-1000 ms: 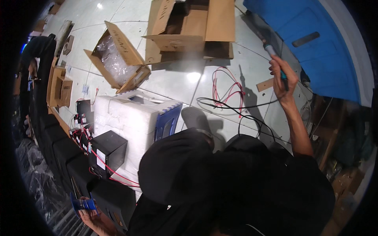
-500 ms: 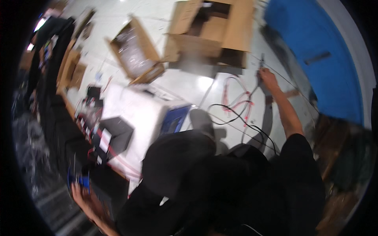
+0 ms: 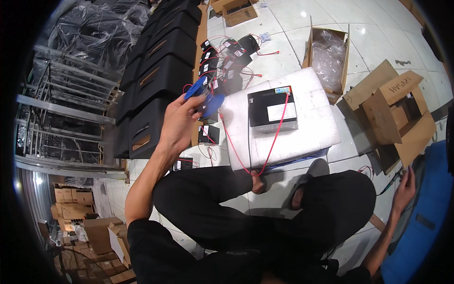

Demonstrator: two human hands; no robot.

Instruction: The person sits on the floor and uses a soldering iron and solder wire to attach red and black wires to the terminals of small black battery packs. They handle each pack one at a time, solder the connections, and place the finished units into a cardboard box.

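My left hand (image 3: 182, 116) is raised at centre-left and grips a blue spool (image 3: 213, 105), slightly blurred. On a white foam block (image 3: 314, 106) in front of me stands a black box-shaped battery (image 3: 265, 106) with a white label. A red wire (image 3: 275, 149) and a black wire loop from the battery down toward my foot. My right hand (image 3: 405, 190) is low at the far right with its fingers closed round a thin dark tool with a cord (image 3: 390, 183), which it partly hides.
Several smaller batteries with red leads (image 3: 208, 64) lie beyond the spool, beside a row of black cases (image 3: 161, 78). An open carton (image 3: 388, 118) stands at the right, near a box of clear plastic wrap (image 3: 328, 59). A blue sheet (image 3: 425, 213) borders the right side.
The view has swung left. The spool in my left hand has risen from beside the black cases toward the foam block. My right hand still has the thin tool, now beside the open carton.
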